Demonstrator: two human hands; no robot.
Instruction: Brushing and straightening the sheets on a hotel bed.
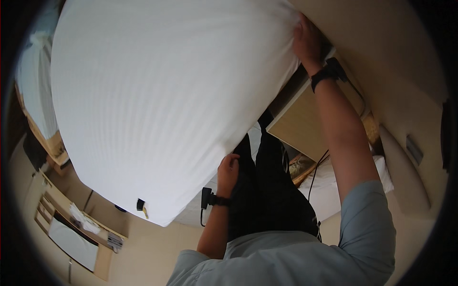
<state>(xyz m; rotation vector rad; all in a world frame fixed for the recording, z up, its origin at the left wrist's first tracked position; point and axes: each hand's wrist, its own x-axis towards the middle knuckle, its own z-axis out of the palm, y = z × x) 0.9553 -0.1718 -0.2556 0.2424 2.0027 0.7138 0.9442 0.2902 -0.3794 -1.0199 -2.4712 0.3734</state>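
A white sheet [154, 107] covers a bed that fills the upper left of the view. My right hand [307, 44] is at the bed's far right edge beside the wall, its fingers bent around the sheet, with creases running toward it. Closer to my body, my left hand [228, 173] is at the near edge of the sheet, fingers curled; whether cloth is between them cannot be made out. Each wrist wears a black strap with a small cabled device. A small black and yellow object [142, 206] lies on the sheet near its lower corner.
A wooden bedside cabinet [304, 121] stands right of my legs against the wall [386, 71]. Behind it lies white bedding [329, 186] on another bed, crossed by a dark cable. At far left is a bed with white linen [37, 82]. A wooden desk [103, 255] is at lower left.
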